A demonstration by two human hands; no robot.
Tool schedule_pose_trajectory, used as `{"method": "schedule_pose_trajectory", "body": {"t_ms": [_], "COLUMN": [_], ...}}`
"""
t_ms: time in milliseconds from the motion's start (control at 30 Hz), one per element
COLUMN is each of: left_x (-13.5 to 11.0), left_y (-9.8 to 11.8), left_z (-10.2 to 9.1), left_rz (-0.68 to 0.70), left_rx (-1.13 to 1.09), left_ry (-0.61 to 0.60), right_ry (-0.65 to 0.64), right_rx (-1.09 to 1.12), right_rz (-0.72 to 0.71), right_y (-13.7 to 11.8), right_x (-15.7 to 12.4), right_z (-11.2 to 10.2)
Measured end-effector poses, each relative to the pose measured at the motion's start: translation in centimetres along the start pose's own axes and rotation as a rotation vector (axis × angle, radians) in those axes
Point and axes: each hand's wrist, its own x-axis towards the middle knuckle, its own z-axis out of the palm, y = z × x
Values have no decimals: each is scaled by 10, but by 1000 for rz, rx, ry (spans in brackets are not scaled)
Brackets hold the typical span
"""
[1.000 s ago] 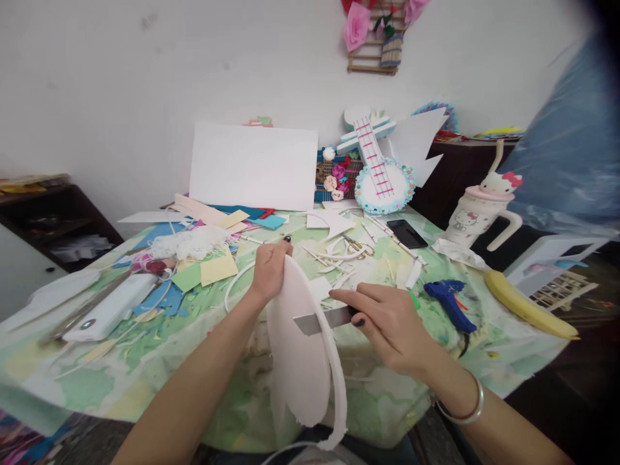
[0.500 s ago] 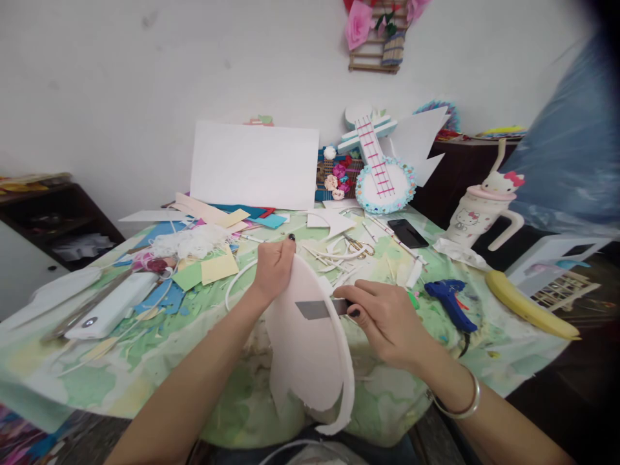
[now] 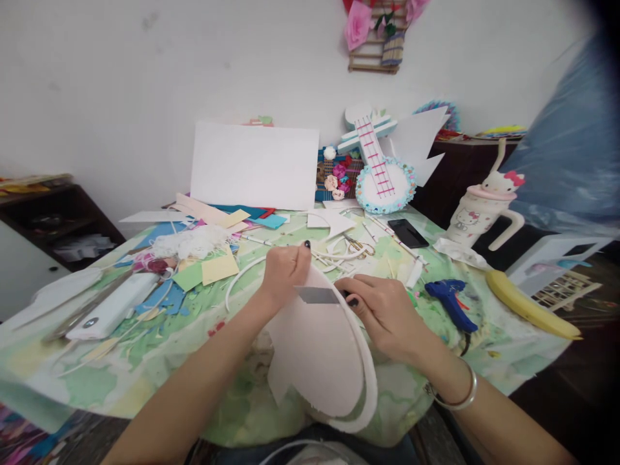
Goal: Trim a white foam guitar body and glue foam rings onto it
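Note:
My left hand [image 3: 285, 274] is closed on the upper edge of a white foam board piece [image 3: 317, 358], thumb on top. The board tilts over the near table edge, with a rounded side and a jagged lower left corner. A strip [image 3: 372, 381] curves along its right side, apart from the board at the bottom. In my right hand [image 3: 382, 313] is a craft knife [image 3: 317, 296], its handle mostly hidden by the fingers. The flat grey blade lies across the board near the top, a little below my left hand.
On the right lie a blue glue gun [image 3: 451, 303], a yellow banana-shaped item [image 3: 530, 303], a phone [image 3: 407, 233] and a white tumbler [image 3: 472, 216]. Scissors [image 3: 358, 247] rest among offcuts. Paper scraps [image 3: 220, 268] cover the left. Behind stand a white board [image 3: 254, 166] and a decorated paper instrument [image 3: 382, 181].
The board has turned, its lower end swinging right. My left hand has shifted slightly right and down. The blade sits higher on the board, and the strip stands further from it below.

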Motion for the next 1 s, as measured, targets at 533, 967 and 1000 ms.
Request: {"method": "schedule_pose_trajectory", "body": {"t_ms": [533,967,1000], "left_x": [-5,-9,-10], "left_y": [1,9,9], "left_z": [1,8,8], "left_rz": [33,85,62], "left_rx": [-102,-119,-137], "left_ry": [-71,-81,-82], "right_ry": [-10,-13,-13], "right_rx": [67,68,70], "right_rz": [-22,-2,3], "right_y": [2,5,5], "right_x": [-3,0,0], "right_z": [-1,1,1]}}
